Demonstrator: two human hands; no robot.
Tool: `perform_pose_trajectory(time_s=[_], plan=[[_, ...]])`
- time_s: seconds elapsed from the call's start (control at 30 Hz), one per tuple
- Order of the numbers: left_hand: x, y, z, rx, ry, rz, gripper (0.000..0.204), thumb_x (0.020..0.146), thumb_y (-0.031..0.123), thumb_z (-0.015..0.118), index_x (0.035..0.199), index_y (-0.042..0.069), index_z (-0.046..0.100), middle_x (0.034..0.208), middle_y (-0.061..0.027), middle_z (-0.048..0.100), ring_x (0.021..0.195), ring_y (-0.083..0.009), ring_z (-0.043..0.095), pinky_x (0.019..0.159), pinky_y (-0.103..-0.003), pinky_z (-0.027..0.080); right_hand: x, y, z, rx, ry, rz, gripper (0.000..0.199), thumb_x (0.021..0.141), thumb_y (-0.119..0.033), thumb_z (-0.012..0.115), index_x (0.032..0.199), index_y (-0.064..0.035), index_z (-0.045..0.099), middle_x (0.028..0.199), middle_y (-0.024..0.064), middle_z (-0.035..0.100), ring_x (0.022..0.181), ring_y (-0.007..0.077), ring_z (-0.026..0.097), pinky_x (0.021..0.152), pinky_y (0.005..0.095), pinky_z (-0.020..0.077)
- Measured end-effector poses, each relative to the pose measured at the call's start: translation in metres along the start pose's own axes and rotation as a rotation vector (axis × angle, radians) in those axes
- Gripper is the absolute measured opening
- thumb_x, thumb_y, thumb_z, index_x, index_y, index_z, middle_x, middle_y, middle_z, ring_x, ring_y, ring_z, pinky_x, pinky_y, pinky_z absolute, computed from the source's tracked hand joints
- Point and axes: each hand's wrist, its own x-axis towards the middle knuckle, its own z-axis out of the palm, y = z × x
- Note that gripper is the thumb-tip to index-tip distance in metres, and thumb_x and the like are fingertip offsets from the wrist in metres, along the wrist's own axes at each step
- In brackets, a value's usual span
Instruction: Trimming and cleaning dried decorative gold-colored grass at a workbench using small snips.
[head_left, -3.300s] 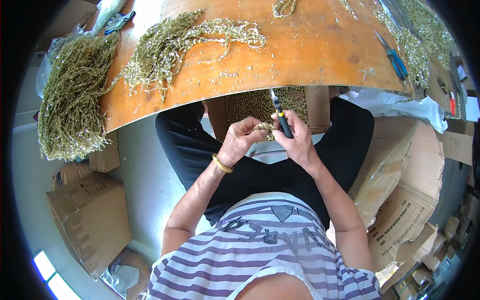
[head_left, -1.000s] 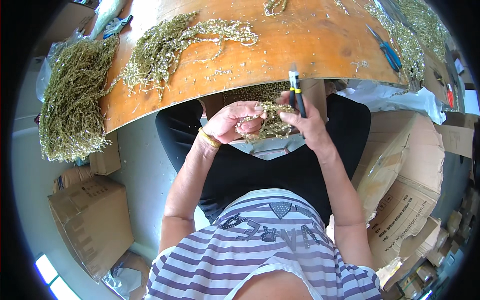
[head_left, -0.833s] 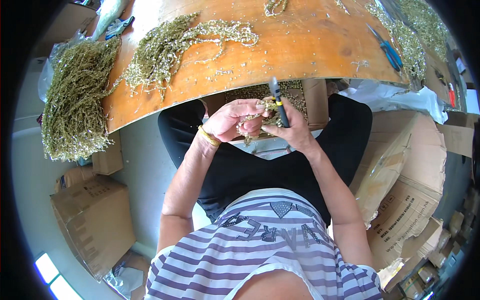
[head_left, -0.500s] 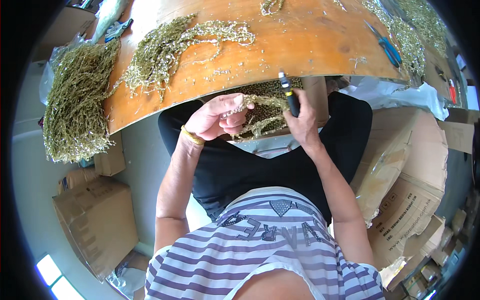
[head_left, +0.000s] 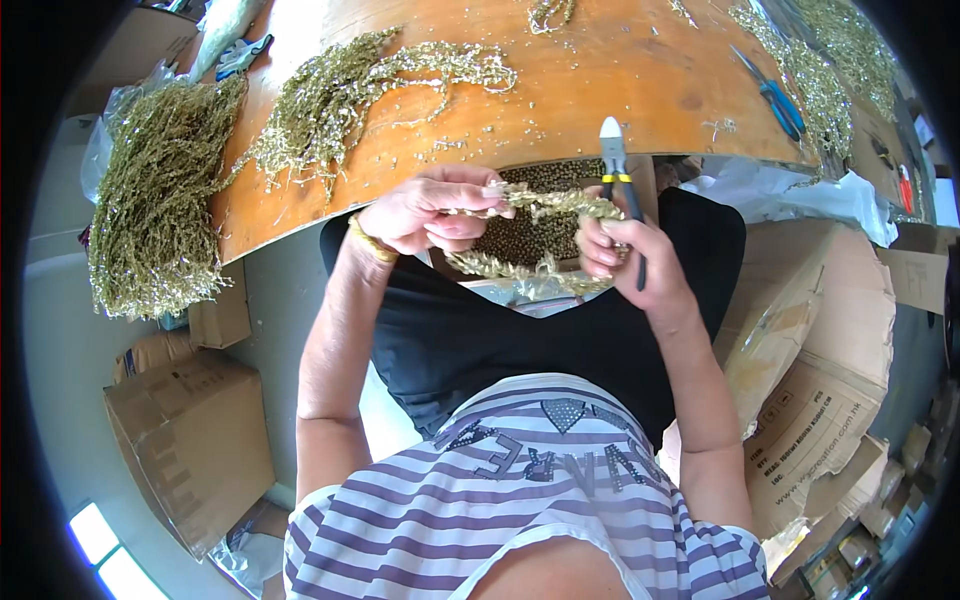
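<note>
Between my two hands stretches a strand of gold glittery garland [head_left: 556, 203], looping down to a lower run over my lap. My left hand [head_left: 425, 213] pinches the upper strand's end between thumb and fingers. In my right hand [head_left: 645, 258] are diagonal cutters [head_left: 613, 152] with black and yellow handles, jaws pointing up toward the table. That hand's fingers also close around the garland's other end. Beneath the strand, partly under the table edge, a cardboard box holds many small gold beads [head_left: 512, 236].
On the wooden table [head_left: 610, 65] lie a heap of gold garland [head_left: 320, 105] and blue-handled pliers [head_left: 780, 108]. A thick garland bundle [head_left: 160, 200] hangs over its left edge. Cardboard boxes [head_left: 195, 445] stand left, with torn cardboard [head_left: 815, 400] at right.
My right hand has moved right and slightly down, and the cutters have turned to show their jaws. The strand is drawn straighter; my left hand has shifted slightly left and up.
</note>
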Motion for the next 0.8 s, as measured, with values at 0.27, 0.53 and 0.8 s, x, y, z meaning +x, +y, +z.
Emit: perform_pose_trajectory(time_s=[0.27, 0.53, 0.8], plan=[[0.000, 0.002, 0.002, -0.013, 0.012, 0.067, 0.024, 0.087, 0.022, 0.055, 0.098, 0.001, 0.051, 0.055, 0.0062, 0.036, 0.045, -0.0022, 0.029, 0.042, -0.018, 0.022, -0.010, -0.020, -0.011, -0.228, 0.085, 0.089, 0.036, 0.076, -0.012, 0.048, 0.111, -0.0054, 0.044, 0.067, -0.0012, 0.037, 0.060, 0.0081, 0.040, 0.056, 0.0241, 0.0362], [0.012, -0.022, 0.001, 0.165, 0.043, 0.327, 0.023, 0.085, 0.015, 0.057, 0.104, 0.003, 0.052, 0.062, 0.0014, 0.046, 0.057, -0.0076, 0.041, 0.056, -0.022, 0.036, -0.012, -0.005, -0.005, 0.339, -0.030, -0.147, 0.031, 0.081, -0.012, 0.049, 0.111, -0.0073, 0.041, 0.072, -0.0023, 0.039, 0.060, 0.0064, 0.039, 0.056, 0.0235, 0.0387], [-0.010, 0.007, 0.006, 0.091, -0.073, -0.030, 0.025, 0.092, 0.020, 0.045, 0.104, -0.002, 0.052, 0.053, 0.0057, 0.033, 0.042, -0.0025, 0.024, 0.037, -0.019, 0.020, -0.029, -0.020, 0.005, 0.053, 0.003, 0.073, 0.031, 0.075, -0.013, 0.048, 0.105, -0.0042, 0.041, 0.066, -0.0019, 0.036, 0.054, 0.0049, 0.035, 0.045, 0.0183, 0.0305]])
